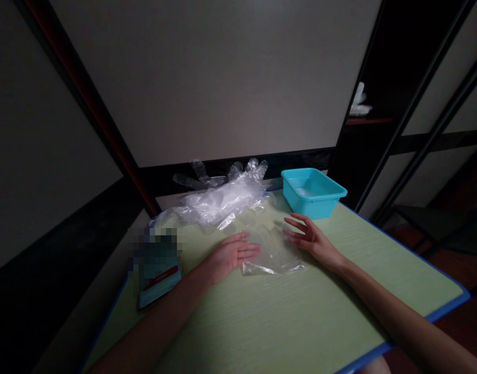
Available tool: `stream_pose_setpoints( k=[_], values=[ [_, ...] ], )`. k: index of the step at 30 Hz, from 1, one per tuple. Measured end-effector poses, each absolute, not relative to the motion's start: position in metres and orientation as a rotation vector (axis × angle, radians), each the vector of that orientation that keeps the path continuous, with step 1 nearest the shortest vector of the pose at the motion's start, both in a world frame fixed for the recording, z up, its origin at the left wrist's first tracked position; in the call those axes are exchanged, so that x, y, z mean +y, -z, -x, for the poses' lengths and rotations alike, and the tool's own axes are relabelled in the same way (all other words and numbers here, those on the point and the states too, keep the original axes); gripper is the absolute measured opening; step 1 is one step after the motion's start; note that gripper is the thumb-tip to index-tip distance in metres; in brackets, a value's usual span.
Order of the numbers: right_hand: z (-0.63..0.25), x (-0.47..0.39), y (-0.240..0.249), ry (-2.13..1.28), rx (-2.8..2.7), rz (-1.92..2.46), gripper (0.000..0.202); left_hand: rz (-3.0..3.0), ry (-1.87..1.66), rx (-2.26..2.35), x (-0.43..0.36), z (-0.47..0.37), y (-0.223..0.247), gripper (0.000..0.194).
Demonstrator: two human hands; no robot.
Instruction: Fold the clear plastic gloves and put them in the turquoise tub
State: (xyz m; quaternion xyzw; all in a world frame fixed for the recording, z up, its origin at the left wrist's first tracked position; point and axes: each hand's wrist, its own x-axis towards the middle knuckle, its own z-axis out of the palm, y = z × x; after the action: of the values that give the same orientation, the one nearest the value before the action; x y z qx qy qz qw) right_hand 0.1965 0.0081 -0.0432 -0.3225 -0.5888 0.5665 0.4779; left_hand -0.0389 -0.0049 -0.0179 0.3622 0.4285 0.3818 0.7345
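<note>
A clear plastic glove (272,254) lies flat on the green table, between my two hands. My left hand (235,253) has its fingers stretched out over the glove's left edge. At the glove's right side is my right hand (306,236), its fingers apart and slightly bent. Neither hand holds anything. Behind them a crumpled pile of clear plastic gloves (223,200) lies at the table's back edge, some fingers sticking up. A turquoise plastic basket (314,195) stands to the right of the pile.
On the left of the table (238,322) lies a dark-edged flat object (160,285), partly pixelated, with a red strip on it. Pale panels (223,78) rise behind the table. White items (360,101) sit on a dark shelf at the right.
</note>
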Motion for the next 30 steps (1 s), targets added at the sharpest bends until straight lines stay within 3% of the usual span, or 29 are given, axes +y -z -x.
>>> stream_pose_setpoints(
  k=[4, 9, 13, 30],
  values=[
    [-0.196, 0.009, 0.043, -1.262, -1.499, 0.876, 0.051, -0.919, -0.969, 1.037, -0.006, 0.038, 0.019, 0.055],
    [-0.195, 0.012, 0.050, -1.053, -1.554, 1.000, 0.031, -1.082, -1.011, 1.113, -0.002, 0.039, 0.030, 0.023],
    [-0.194, 0.013, 0.054, -0.850, -1.639, 1.117, 0.013, -1.244, -1.080, 1.191, 0.002, 0.038, 0.036, 0.018],
    [-0.190, 0.016, 0.051, -0.488, -1.757, 1.196, 0.012, -1.588, -1.285, 1.221, -0.004, 0.031, 0.037, 0.026]
  ],
)
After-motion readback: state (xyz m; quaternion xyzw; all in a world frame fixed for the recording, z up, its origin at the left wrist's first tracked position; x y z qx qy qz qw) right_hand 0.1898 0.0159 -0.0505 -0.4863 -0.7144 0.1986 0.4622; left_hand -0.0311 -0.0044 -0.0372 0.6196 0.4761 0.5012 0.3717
